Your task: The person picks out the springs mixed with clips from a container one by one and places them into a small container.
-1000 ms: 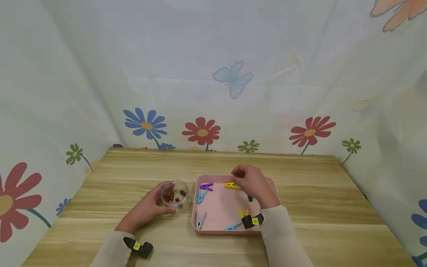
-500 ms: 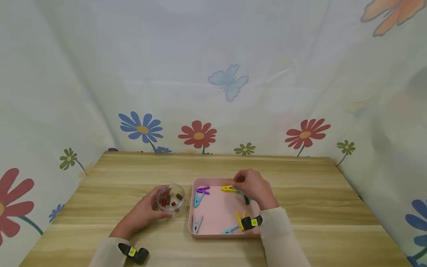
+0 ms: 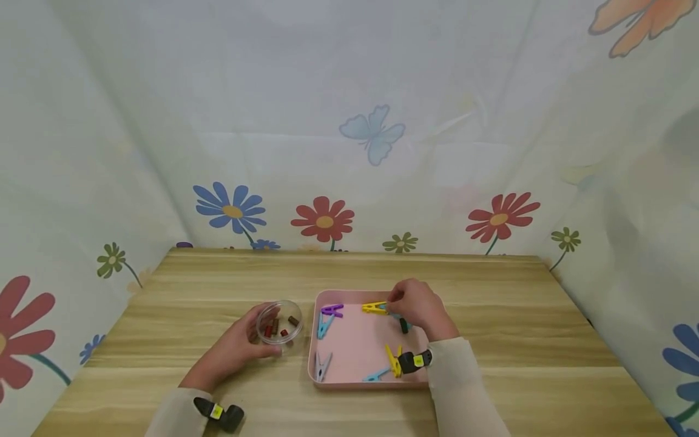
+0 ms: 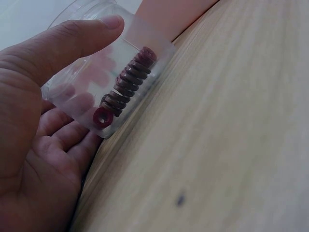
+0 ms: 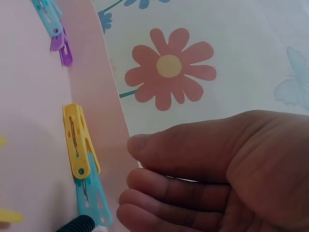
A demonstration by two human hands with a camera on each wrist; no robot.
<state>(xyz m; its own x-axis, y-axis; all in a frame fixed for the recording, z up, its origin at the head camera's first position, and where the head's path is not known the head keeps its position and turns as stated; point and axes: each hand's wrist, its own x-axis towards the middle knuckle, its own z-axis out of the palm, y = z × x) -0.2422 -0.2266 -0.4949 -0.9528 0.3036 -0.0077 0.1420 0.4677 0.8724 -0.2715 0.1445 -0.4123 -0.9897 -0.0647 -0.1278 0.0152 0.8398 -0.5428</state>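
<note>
My left hand [image 3: 235,349] grips a clear plastic jar [image 4: 133,38], thumb on the near side and fingers behind. Inside lie several small brown and red coil springs [image 4: 130,79]. Over the back right of a pink tray [image 3: 352,346] is my right hand [image 3: 420,309], its fingers loosely bent and nothing visible between thumb and fingers. Beside its fingertips, a yellow clothespin [image 5: 77,140] overlaps a blue clothespin [image 5: 94,193] along the tray's wall. A dark green spring [image 3: 403,326] lies in the tray beneath this hand.
Along the tray's left side are a purple clothespin [image 3: 332,311], a light blue one [image 3: 324,328] and a grey clothespin [image 3: 323,368]. Another yellow clothespin [image 3: 392,361] and a blue one [image 3: 375,376] lie at the front. A flowered curtain [image 3: 273,152] stands behind the wooden table [image 3: 218,273].
My right hand has shifted slightly right, away from the yellow clothespin. The left hand keeps the jar in the same place beside the tray. The head view has also tilted a little.
</note>
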